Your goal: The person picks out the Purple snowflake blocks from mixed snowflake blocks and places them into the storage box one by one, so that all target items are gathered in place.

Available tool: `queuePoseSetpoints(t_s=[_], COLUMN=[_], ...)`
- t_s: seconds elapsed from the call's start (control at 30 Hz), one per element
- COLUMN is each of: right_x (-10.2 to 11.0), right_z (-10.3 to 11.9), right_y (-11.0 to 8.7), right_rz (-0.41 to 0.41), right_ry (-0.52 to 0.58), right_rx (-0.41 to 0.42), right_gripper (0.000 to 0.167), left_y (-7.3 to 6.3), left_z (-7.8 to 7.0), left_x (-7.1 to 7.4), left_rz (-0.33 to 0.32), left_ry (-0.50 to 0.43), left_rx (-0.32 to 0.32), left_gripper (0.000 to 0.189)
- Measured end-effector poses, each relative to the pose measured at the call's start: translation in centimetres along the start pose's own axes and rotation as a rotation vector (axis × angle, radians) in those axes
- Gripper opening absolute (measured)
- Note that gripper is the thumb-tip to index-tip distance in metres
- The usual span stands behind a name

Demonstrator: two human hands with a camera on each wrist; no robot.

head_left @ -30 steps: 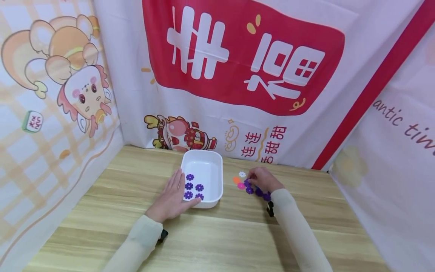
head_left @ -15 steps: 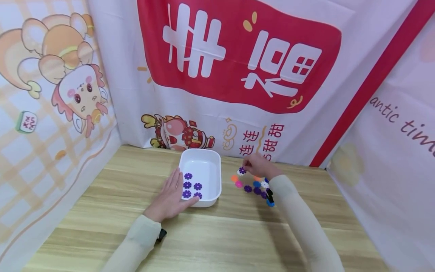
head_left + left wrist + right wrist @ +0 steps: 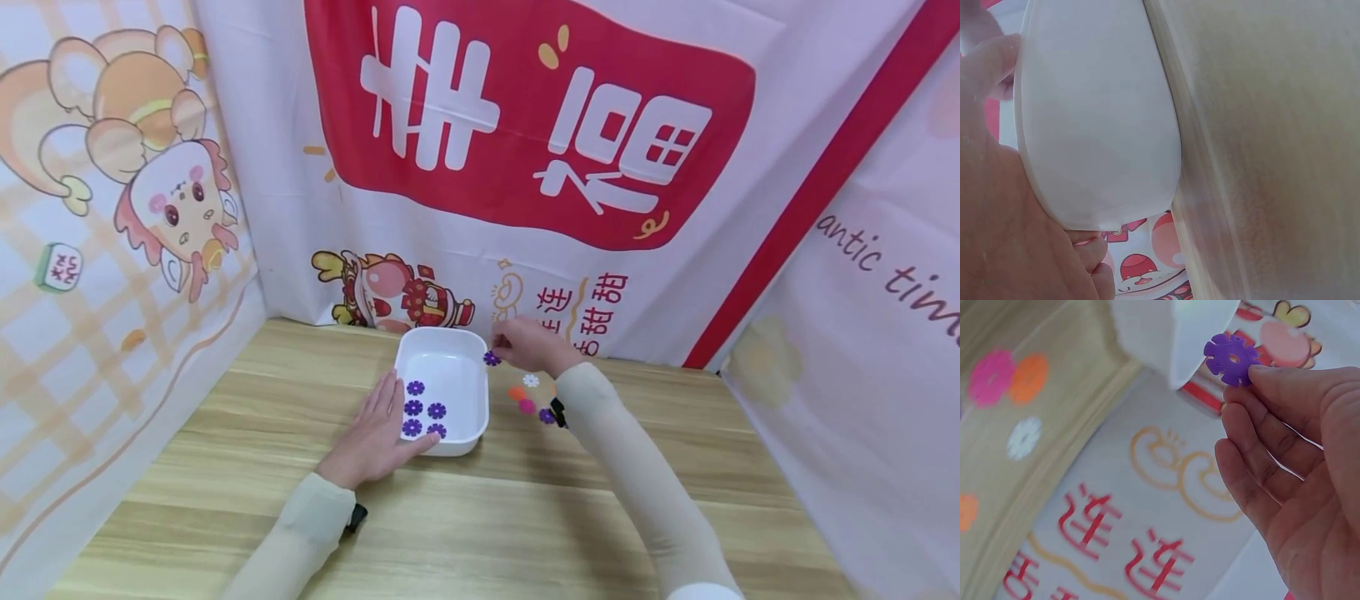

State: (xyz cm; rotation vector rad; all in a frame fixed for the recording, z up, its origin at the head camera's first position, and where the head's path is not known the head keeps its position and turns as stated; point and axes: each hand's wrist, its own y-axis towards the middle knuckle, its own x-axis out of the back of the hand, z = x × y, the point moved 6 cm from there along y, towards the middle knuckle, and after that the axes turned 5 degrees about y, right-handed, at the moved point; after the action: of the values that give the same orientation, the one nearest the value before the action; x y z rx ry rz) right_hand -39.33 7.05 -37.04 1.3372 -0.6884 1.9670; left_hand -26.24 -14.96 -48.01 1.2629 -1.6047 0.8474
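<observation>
A white plastic box stands on the table with several purple snowflake building discs lying in its left part. My left hand rests against the left and near rim, fingers fairly straight and thumb over the near edge; in the left wrist view the hand lies along the box's wall. My right hand pinches a purple snowflake disc between thumb and index finger, just off the box's right rim. In the right wrist view the right hand's other fingers are loosely bent.
Right of the box, a white disc, an orange disc, a pink disc and a purple disc lie on the wooden table. The right forearm hides others. A printed cloth hangs behind.
My right hand has picked up a purple disc from the loose group and carried it left to the box's right rim. The left hand keeps its place.
</observation>
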Motion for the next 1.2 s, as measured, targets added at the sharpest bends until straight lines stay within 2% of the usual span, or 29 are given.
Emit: queuePoseSetpoints(t_s=[0.13, 0.3, 0.53, 0.73, 0.9, 1.2], right_x=[-1.1, -3.0, -5.8, -7.7, -8.6, -10.0], right_z=[1.8, 2.7, 2.8, 2.9, 3.0, 1.8], right_y=[1.3, 2.6, 3.8, 5.1, 6.2, 7.5], right_rz=[-0.012, -0.015, -0.011, 0.043, 0.069, 0.112], right_ry=[0.006, 0.006, 0.031, 0.031, 0.002, -0.01], right_rx=[0.036, 0.055, 0.074, 0.056, 0.055, 0.005], right_gripper=[0.006, 0.006, 0.006, 0.009, 0.009, 0.011], left_y=[0.0, 0.1, -0.1, -0.3, -0.4, -0.2], left_z=[0.0, 0.0, -0.3, -0.2, -0.1, -0.2], left_x=[-0.1, -0.2, 0.1, 0.4, 0.4, 0.1], left_rz=[-0.007, -0.001, -0.019, -0.036, -0.033, -0.02], left_ry=[0.006, 0.004, -0.012, -0.018, -0.012, -0.016], left_rx=[-0.002, 0.0, -0.02, -0.028, -0.026, -0.027], left_gripper=[0.122, 0.12, 0.119, 0.119, 0.119, 0.12])
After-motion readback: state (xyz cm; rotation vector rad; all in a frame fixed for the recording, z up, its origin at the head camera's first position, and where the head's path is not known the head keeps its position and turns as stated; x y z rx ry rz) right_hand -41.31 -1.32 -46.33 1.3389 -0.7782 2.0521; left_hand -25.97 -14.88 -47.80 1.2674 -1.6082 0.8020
